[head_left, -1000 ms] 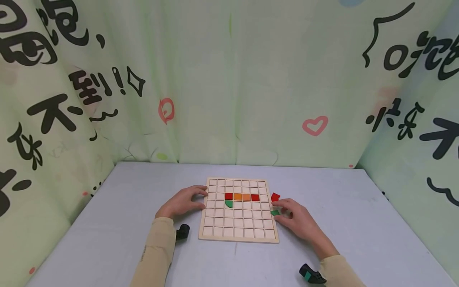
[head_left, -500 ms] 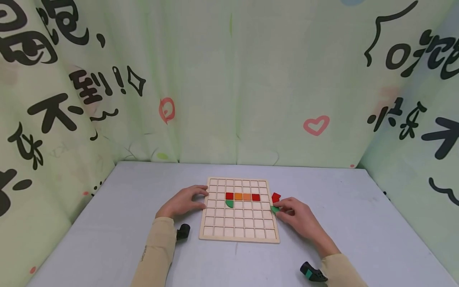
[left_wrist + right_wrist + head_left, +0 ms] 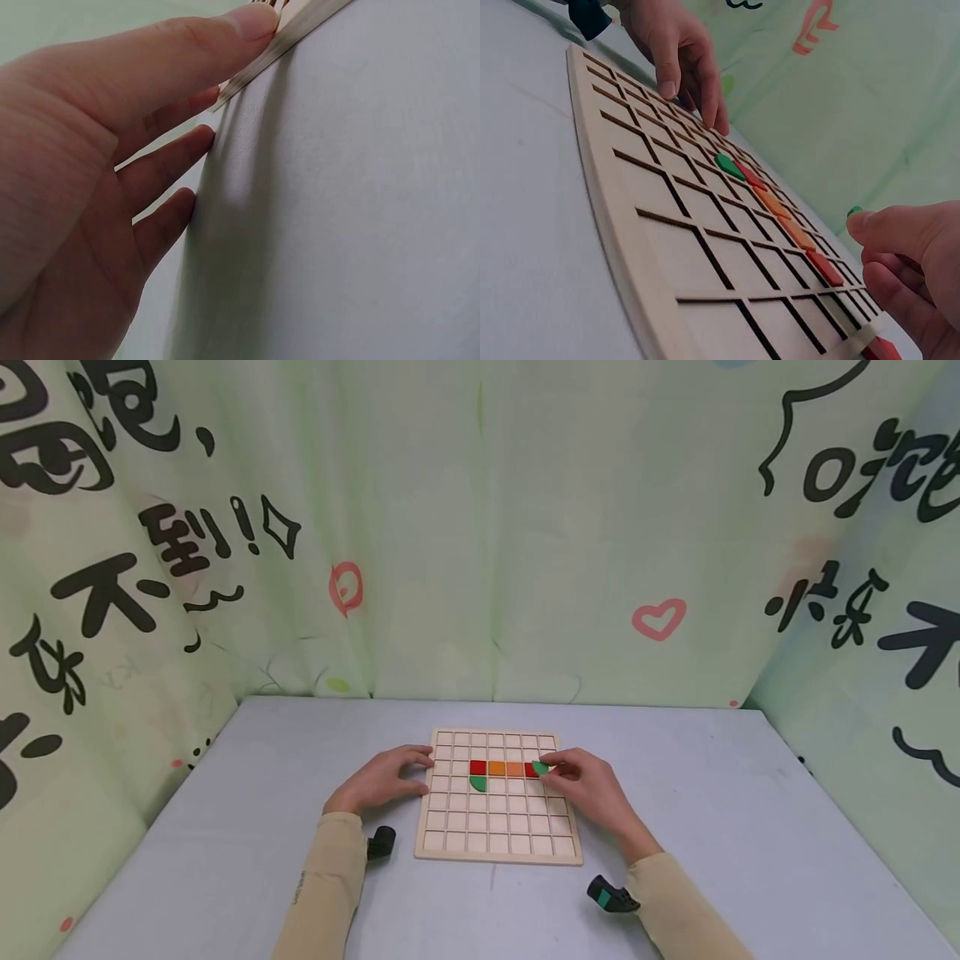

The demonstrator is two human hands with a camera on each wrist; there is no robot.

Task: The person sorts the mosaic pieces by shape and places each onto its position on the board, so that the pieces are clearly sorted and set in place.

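Observation:
A wooden grid board [image 3: 498,860] lies on the table. My left hand [image 3: 378,783] rests at its left edge, thumb and fingertips touching the frame, fingers fairly straight. Between thumb and fingers my right hand [image 3: 588,785] pinches a green quarter-round tile [image 3: 539,768] above the right part of the board. In the head view this tile overlaps a red tile [image 3: 529,770] that ends a row of two orange tiles [image 3: 506,769] and another red tile [image 3: 477,767]. Just below the row's left end sits a second green quarter-round tile [image 3: 478,784].
Beside the board's right edge, a loose red tile [image 3: 883,349] shows in the right wrist view; the right hand hides that spot in the head view. A printed curtain [image 3: 495,568] surrounds the white table [image 3: 300,735] at the back and sides.
My right hand has gripped the green tile at the board's right edge and carried it left and away from me, over the row's right end. The left hand has stayed put.

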